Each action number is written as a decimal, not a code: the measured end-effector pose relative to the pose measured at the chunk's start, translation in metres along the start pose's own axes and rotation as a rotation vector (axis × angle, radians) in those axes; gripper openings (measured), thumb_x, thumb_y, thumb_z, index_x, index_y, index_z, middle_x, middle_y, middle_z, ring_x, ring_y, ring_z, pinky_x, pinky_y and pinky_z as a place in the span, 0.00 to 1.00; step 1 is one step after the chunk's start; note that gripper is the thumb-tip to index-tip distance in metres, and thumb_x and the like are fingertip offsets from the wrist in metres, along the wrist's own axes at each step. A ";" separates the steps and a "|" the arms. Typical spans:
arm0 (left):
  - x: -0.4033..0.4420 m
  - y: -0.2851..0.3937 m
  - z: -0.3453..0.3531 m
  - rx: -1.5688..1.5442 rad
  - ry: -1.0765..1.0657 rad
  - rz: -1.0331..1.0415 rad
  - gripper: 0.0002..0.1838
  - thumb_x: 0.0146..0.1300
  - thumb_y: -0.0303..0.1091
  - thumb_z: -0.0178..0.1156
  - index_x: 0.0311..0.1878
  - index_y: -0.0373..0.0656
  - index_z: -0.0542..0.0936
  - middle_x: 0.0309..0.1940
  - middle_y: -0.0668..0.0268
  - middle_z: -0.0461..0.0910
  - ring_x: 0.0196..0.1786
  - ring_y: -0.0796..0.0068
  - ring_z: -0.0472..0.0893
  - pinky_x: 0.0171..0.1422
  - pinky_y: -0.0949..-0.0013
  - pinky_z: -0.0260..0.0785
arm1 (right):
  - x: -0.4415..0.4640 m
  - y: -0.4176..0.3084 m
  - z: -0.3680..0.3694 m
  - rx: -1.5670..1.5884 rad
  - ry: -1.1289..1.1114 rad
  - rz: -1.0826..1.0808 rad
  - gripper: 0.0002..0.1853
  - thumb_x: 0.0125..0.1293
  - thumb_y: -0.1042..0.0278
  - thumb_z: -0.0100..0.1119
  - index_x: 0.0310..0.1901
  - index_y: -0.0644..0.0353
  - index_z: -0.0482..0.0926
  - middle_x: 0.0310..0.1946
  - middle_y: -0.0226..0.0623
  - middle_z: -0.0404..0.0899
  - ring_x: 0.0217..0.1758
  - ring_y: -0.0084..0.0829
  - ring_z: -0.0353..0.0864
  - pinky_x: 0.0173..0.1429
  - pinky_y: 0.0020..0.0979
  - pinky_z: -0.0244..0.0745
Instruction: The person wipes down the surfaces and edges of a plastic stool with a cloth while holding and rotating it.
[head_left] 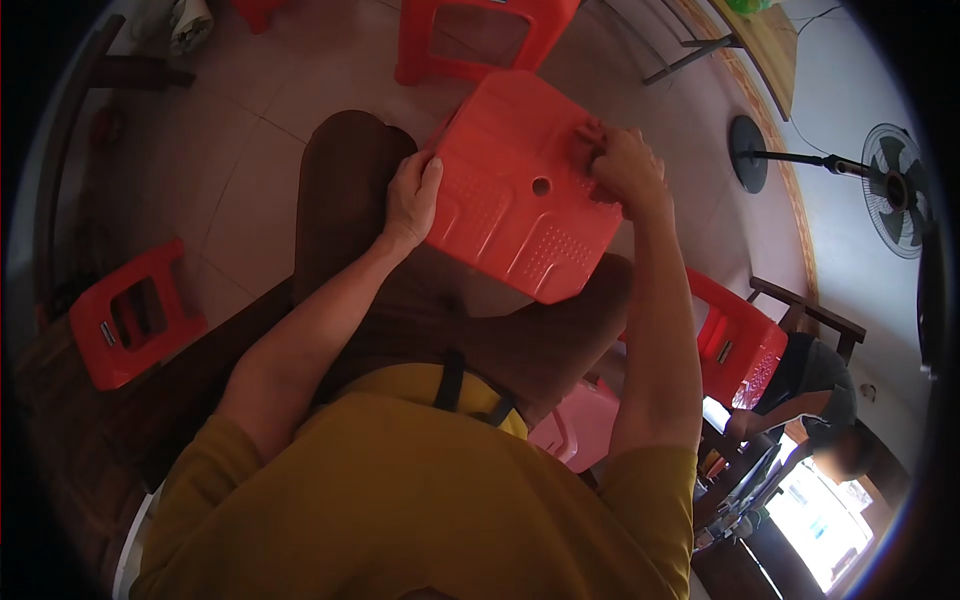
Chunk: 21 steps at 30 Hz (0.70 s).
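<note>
The stool is over the knees. The left hand has fingers clamped on its edge, likely for steadiness; the right hand bunches its fingers together on top (any cloth? cannot tell).

Red plastic stool, showing a semi-gloss top with raised dots. Floor tiles, looking smooth and faintly glossy. Mustard shirt, presenting matt cloth. Brown trousers, appearing matt cloth.
</note>
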<state>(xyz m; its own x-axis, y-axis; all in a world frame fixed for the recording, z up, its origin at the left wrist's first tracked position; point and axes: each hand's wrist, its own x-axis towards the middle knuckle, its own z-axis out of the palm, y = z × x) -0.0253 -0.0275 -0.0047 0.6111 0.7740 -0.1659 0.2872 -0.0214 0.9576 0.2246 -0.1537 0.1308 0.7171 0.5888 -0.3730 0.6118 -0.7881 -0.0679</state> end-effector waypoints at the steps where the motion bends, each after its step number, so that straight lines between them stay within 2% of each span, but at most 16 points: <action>1: 0.000 0.000 0.001 -0.004 -0.007 0.006 0.23 0.76 0.47 0.48 0.57 0.34 0.76 0.50 0.57 0.80 0.54 0.70 0.77 0.61 0.68 0.67 | 0.000 -0.002 -0.003 0.001 -0.036 0.006 0.24 0.54 0.64 0.61 0.57 0.48 0.80 0.56 0.48 0.76 0.59 0.50 0.79 0.61 0.51 0.72; 5: 0.000 -0.002 0.001 -0.023 -0.019 -0.032 0.24 0.76 0.46 0.48 0.57 0.33 0.76 0.51 0.57 0.80 0.54 0.71 0.77 0.61 0.69 0.67 | -0.007 -0.014 -0.003 -0.029 -0.102 0.022 0.22 0.54 0.64 0.61 0.54 0.50 0.81 0.56 0.48 0.76 0.58 0.49 0.80 0.60 0.50 0.73; 7: 0.000 0.000 0.003 -0.019 0.020 -0.009 0.23 0.74 0.47 0.49 0.54 0.35 0.78 0.50 0.51 0.78 0.54 0.58 0.78 0.61 0.62 0.68 | -0.015 -0.017 -0.005 -0.028 -0.141 0.013 0.25 0.54 0.66 0.59 0.58 0.50 0.79 0.56 0.49 0.75 0.58 0.50 0.80 0.60 0.49 0.73; 8: 0.001 0.001 0.004 -0.024 0.016 -0.007 0.23 0.74 0.47 0.49 0.54 0.35 0.78 0.50 0.51 0.78 0.54 0.58 0.78 0.61 0.62 0.68 | -0.019 -0.017 -0.006 -0.031 -0.176 0.003 0.29 0.54 0.67 0.58 0.62 0.50 0.77 0.57 0.51 0.74 0.57 0.51 0.80 0.60 0.48 0.74; 12: 0.002 -0.001 0.002 -0.024 0.007 0.006 0.23 0.74 0.47 0.49 0.55 0.35 0.78 0.49 0.50 0.79 0.53 0.57 0.78 0.61 0.62 0.68 | -0.035 -0.014 0.007 -0.077 -0.152 -0.034 0.29 0.54 0.67 0.58 0.62 0.50 0.76 0.56 0.50 0.74 0.56 0.50 0.80 0.61 0.50 0.73; 14: 0.002 0.001 0.002 -0.029 -0.010 -0.002 0.23 0.74 0.47 0.49 0.55 0.35 0.78 0.50 0.50 0.79 0.53 0.56 0.78 0.61 0.62 0.68 | -0.045 -0.011 0.012 -0.079 -0.134 -0.106 0.24 0.55 0.65 0.62 0.56 0.50 0.78 0.52 0.49 0.76 0.55 0.51 0.80 0.55 0.52 0.74; 20: 0.004 -0.004 0.003 -0.051 -0.001 0.000 0.24 0.73 0.48 0.48 0.55 0.35 0.78 0.49 0.50 0.78 0.54 0.56 0.78 0.62 0.62 0.67 | -0.076 -0.006 0.025 -0.070 -0.151 -0.140 0.29 0.54 0.66 0.63 0.61 0.47 0.76 0.53 0.48 0.74 0.56 0.51 0.79 0.56 0.52 0.72; 21: 0.005 -0.004 0.002 -0.035 -0.013 -0.007 0.24 0.75 0.48 0.48 0.56 0.34 0.77 0.49 0.54 0.79 0.54 0.63 0.77 0.62 0.65 0.67 | -0.080 -0.004 0.028 -0.072 -0.152 -0.138 0.29 0.54 0.66 0.63 0.61 0.47 0.76 0.53 0.48 0.74 0.56 0.51 0.79 0.56 0.52 0.72</action>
<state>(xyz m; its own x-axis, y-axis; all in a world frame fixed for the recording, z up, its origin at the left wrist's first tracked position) -0.0221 -0.0246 -0.0101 0.6188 0.7656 -0.1757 0.2655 0.0067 0.9641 0.1553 -0.2027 0.1355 0.5696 0.6524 -0.5000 0.7269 -0.6837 -0.0641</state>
